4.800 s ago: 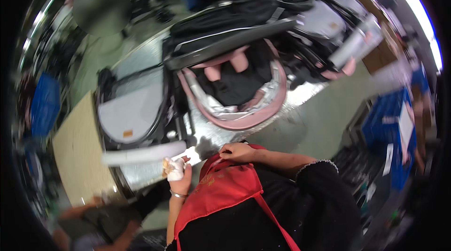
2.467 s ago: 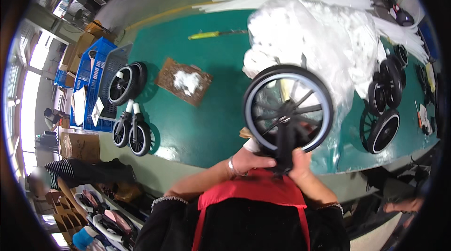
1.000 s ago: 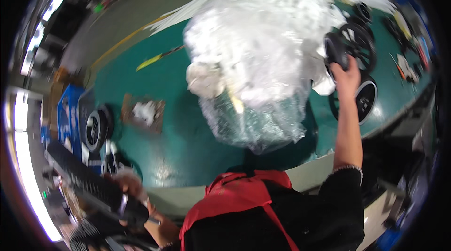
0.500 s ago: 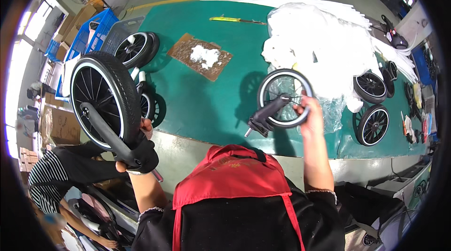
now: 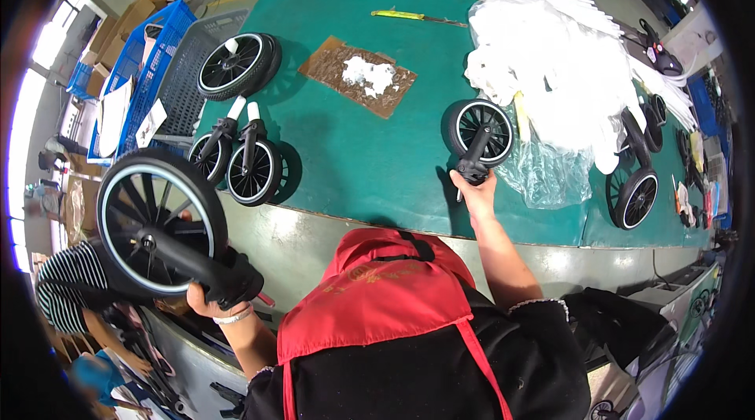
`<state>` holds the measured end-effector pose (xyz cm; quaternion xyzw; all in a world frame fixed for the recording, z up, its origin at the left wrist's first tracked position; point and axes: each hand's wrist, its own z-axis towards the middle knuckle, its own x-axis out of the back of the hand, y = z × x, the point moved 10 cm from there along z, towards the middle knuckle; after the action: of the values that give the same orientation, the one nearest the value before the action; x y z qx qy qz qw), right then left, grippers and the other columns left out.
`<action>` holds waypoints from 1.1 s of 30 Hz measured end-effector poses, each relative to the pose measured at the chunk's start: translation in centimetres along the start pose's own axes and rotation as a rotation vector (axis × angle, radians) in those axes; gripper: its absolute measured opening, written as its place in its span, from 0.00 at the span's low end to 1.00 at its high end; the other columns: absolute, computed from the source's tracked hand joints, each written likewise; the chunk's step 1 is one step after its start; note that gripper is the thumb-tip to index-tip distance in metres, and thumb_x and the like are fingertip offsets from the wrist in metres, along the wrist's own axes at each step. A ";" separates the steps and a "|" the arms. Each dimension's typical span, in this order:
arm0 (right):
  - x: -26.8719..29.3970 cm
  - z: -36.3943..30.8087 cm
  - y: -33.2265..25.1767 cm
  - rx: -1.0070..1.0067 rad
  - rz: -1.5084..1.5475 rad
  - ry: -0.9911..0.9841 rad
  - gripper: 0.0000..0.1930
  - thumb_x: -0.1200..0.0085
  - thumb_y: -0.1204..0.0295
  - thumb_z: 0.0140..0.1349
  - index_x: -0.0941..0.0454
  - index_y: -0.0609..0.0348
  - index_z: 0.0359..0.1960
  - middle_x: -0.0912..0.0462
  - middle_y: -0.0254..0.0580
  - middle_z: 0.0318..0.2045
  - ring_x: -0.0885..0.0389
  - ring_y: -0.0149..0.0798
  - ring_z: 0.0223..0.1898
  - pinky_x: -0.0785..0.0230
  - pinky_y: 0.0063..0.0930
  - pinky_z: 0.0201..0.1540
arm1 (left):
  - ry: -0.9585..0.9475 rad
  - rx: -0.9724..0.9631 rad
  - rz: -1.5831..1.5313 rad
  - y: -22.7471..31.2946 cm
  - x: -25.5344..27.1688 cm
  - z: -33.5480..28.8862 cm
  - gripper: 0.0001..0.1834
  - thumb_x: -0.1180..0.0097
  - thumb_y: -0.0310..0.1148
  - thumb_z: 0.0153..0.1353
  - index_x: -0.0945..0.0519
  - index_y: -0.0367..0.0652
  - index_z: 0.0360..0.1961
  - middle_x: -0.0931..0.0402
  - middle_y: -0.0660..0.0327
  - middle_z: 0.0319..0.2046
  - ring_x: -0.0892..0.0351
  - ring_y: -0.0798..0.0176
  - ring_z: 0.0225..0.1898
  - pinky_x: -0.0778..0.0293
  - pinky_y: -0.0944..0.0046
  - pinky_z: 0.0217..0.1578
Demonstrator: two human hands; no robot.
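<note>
My left hand (image 5: 206,303) is closed round the lower end of a large black spoked wheel (image 5: 218,211) with a black fork arm, held off the table at the lower left. My right hand (image 5: 477,195) grips the bracket of a smaller wheel with fork (image 5: 508,137), fingers at the bracket's near end. The smaller wheel points away from me, above the green table or touching it; which, I cannot tell. Between my hands, two small wheels with upright forks (image 5: 253,176) and white caps stand near the table's left edge. Parts of both hands' fingers are hidden.
A pair of larger wheels (image 5: 232,66) lies at the far left, beside a grey basket (image 5: 177,78) and blue crate (image 5: 153,66). A brown board (image 5: 330,66) bears white stuff. Beyond is a yellow knife (image 5: 399,15). White plastic (image 5: 543,50) and wheels (image 5: 637,198) occupy the right; a striped-sleeved person (image 5: 71,282) is lower left.
The large wheel has dropped lower and its spoked face has turned more toward me. My right hand has shifted from the small wheel's rim to its bracket, and that wheel has swung round.
</note>
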<state>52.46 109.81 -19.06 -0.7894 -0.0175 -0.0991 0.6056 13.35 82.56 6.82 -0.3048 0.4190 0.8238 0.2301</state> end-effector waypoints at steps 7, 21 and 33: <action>1.4 4.6 -2.1 0.307 -0.812 0.383 0.63 0.23 0.49 0.31 0.48 0.67 0.67 0.31 0.63 0.55 0.35 0.62 0.58 0.43 0.49 0.62 | 0.634 0.044 0.285 -2.5 6.1 -0.2 0.36 0.45 0.55 0.51 0.27 0.41 0.56 0.21 0.49 0.46 0.21 0.52 0.40 0.24 0.55 0.39; -3.9 6.7 -5.7 -0.302 0.384 -0.305 0.21 0.36 0.70 0.56 0.33 0.53 0.48 0.21 0.38 0.41 0.19 0.38 0.40 0.24 0.32 0.42 | 0.582 0.240 0.133 -6.2 7.3 3.7 0.45 0.43 0.48 0.54 0.45 0.39 0.68 0.33 0.44 0.59 0.25 0.48 0.52 0.24 0.55 0.48; -15.5 13.6 -14.3 0.025 0.515 -0.196 0.26 0.36 0.74 0.58 0.34 0.52 0.55 0.23 0.38 0.48 0.20 0.34 0.45 0.23 0.31 0.42 | 0.803 0.100 0.302 -2.8 13.0 5.5 0.44 0.44 0.47 0.54 0.45 0.41 0.70 0.27 0.48 0.54 0.21 0.49 0.43 0.24 0.53 0.42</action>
<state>37.01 128.12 -11.52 -0.7661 0.1238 0.1351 0.6160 4.25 90.22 -1.22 -0.5249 0.5547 0.6428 -0.0597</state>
